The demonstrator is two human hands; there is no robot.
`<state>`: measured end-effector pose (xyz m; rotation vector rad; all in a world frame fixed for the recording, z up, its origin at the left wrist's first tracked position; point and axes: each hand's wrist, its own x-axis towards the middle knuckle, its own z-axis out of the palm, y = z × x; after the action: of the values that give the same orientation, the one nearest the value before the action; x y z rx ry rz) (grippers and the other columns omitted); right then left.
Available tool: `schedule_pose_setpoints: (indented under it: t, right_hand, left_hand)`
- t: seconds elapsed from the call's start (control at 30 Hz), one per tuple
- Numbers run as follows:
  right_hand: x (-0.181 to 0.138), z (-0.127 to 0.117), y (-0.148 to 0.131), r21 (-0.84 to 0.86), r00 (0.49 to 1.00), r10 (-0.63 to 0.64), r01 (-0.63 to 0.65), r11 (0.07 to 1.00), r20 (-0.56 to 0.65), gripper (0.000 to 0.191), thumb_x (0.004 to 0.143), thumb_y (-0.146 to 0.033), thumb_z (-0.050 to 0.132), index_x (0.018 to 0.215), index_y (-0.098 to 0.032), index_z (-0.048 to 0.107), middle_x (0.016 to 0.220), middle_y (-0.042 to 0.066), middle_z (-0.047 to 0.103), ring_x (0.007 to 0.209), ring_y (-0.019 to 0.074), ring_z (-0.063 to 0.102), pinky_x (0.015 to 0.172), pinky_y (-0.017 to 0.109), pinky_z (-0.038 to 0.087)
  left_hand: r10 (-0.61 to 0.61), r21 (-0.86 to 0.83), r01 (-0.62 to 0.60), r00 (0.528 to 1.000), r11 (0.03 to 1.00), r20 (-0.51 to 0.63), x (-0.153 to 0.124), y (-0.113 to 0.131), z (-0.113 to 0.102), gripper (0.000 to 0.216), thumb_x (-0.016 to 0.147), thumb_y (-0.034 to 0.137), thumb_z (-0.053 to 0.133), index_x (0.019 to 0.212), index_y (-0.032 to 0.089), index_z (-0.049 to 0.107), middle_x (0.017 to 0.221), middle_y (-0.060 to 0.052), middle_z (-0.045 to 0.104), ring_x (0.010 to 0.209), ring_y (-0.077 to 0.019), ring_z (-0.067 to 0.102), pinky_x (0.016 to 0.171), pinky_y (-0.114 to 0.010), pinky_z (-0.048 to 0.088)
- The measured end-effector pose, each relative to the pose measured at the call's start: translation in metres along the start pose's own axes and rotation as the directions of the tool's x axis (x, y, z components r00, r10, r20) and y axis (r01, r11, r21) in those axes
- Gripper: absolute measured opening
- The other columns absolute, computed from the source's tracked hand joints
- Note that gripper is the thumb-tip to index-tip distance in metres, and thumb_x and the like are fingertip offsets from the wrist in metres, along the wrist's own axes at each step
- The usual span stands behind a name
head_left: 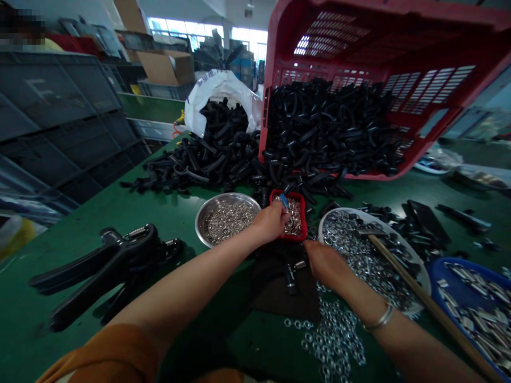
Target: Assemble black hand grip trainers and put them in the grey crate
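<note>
My left hand [272, 222] reaches over the front of a small red basket [305, 226] of small metal pins. Its fingers are pinched together; a small blue piece [283, 200] shows at their tips, and I cannot make out what they hold. My right hand [325, 263] is closed at the edge of a black plastic part [290, 279] with a metal spring [299, 264]. This part is over a dark mat [275, 295], and the fingertips are partly hidden. Left of the mat lie black hand grips [107, 266] with springs.
A steel bowl [198, 226] of small metal pieces stands left of the basket. Right are a white bowl [425, 276] of rings, a hammer [415, 284] and a blue tray [439, 266]. Loose nuts [335, 335] lie in front. Behind, a tilted red crate [275, 32] spills black parts [215, 159].
</note>
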<state>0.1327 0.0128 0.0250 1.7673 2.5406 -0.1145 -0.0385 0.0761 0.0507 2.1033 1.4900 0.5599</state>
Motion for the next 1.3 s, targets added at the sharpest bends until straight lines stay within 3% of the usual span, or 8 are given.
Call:
schedule_pose_setpoints:
  t: [0.17, 0.3, 0.37, 0.57, 0.73, 0.97, 1.17, 1.3]
  right_hand:
    - [-0.004, -0.007, 0.011, 0.135, 0.999, 0.034, -0.028, 0.990, -0.042, 0.022, 0.075, -0.009, 0.043, 0.089, -0.013, 0.060, 0.084, 0.008, 0.063, 0.078, 0.0173, 0.059, 0.069, 0.027, 0.043]
    - [-0.016, -0.005, 0.019, 0.569, 0.988, 0.117, -0.039, 0.821, -0.100, 0.019, 0.078, -0.029, 0.047, 0.086, -0.017, 0.060, 0.073, 0.001, 0.065, 0.066, 0.0144, 0.060, 0.061, 0.026, 0.046]
    - [-0.021, 0.000, 0.019, 0.630, 0.984, 0.127, -0.021, 0.776, -0.123, 0.019, 0.077, -0.032, 0.049, 0.083, -0.018, 0.060, 0.073, 0.002, 0.065, 0.066, 0.0149, 0.060, 0.061, 0.027, 0.046]
    - [-0.024, 0.009, 0.014, 0.573, 0.966, 0.144, 0.005, 0.820, -0.214, 0.015, 0.079, -0.028, 0.046, 0.082, -0.019, 0.057, 0.075, 0.002, 0.064, 0.067, 0.0146, 0.059, 0.062, 0.026, 0.044]
    - [-0.023, 0.007, 0.013, 0.468, 0.973, 0.089, 0.022, 0.883, -0.214, 0.014, 0.081, -0.025, 0.043, 0.080, -0.019, 0.055, 0.074, 0.002, 0.062, 0.068, 0.0155, 0.057, 0.062, 0.027, 0.042]
    - [-0.022, 0.009, -0.002, 0.063, 0.979, 0.007, 0.006, 0.998, -0.202, 0.019, 0.081, -0.011, 0.041, 0.086, -0.015, 0.058, 0.081, 0.008, 0.061, 0.075, 0.0193, 0.057, 0.068, 0.030, 0.043]
    - [-0.034, 0.037, 0.003, 0.134, 0.866, -0.064, 0.149, 0.980, -0.496, 0.023, 0.085, -0.018, 0.040, 0.096, -0.016, 0.061, 0.088, 0.008, 0.063, 0.085, 0.0186, 0.057, 0.078, 0.032, 0.046]
    - [-0.044, 0.042, 0.006, 0.104, 0.872, -0.087, 0.156, 0.982, -0.481, 0.029, 0.085, -0.018, 0.041, 0.107, -0.014, 0.059, 0.096, 0.010, 0.062, 0.091, 0.0203, 0.055, 0.080, 0.035, 0.047]
  left_hand:
    - [0.080, -0.233, -0.063, 0.995, 0.970, 0.060, -0.041, -0.005, 0.003, 0.016, 0.082, 0.031, 0.047, 0.087, 0.018, 0.055, 0.067, 0.002, 0.063, 0.043, -0.0080, 0.051, 0.051, -0.021, 0.039]
    - [0.201, -0.221, -0.173, 0.974, 0.960, 0.109, -0.057, -0.014, 0.008, 0.021, 0.081, 0.034, 0.050, 0.085, 0.020, 0.065, 0.076, 0.000, 0.067, 0.066, -0.0127, 0.060, 0.063, -0.022, 0.042]
    - [0.232, -0.194, -0.211, 0.969, 0.958, 0.091, -0.058, -0.017, 0.010, 0.021, 0.082, 0.029, 0.049, 0.091, 0.020, 0.066, 0.087, -0.001, 0.067, 0.080, -0.0144, 0.060, 0.071, -0.023, 0.043]
    - [0.250, -0.181, -0.232, 0.964, 0.956, 0.088, -0.059, -0.020, 0.014, 0.024, 0.082, 0.019, 0.046, 0.100, 0.019, 0.063, 0.095, -0.004, 0.064, 0.085, -0.0143, 0.057, 0.077, -0.024, 0.043]
    - [0.082, -0.271, -0.044, 0.988, 0.961, 0.133, -0.061, -0.020, 0.018, 0.019, 0.079, 0.031, 0.053, 0.089, 0.018, 0.062, 0.065, 0.002, 0.063, 0.054, -0.0102, 0.055, 0.057, -0.021, 0.041]
    - [0.134, -0.019, -0.133, 0.990, 0.991, 0.054, -0.057, -0.013, 0.022, 0.017, 0.077, 0.035, 0.057, 0.082, 0.021, 0.064, 0.082, 0.000, 0.064, 0.073, -0.0138, 0.057, 0.061, -0.022, 0.039]
    - [0.107, 0.078, -0.110, 0.993, 0.991, 0.051, -0.055, -0.010, 0.026, 0.022, 0.077, 0.043, 0.055, 0.083, 0.023, 0.063, 0.085, 0.001, 0.065, 0.076, -0.0150, 0.059, 0.063, -0.023, 0.041]
    - [0.110, 0.193, -0.113, 0.994, 0.975, 0.027, -0.057, -0.004, 0.027, 0.022, 0.078, 0.042, 0.054, 0.083, 0.023, 0.062, 0.084, 0.001, 0.065, 0.077, -0.0156, 0.059, 0.061, -0.023, 0.040]
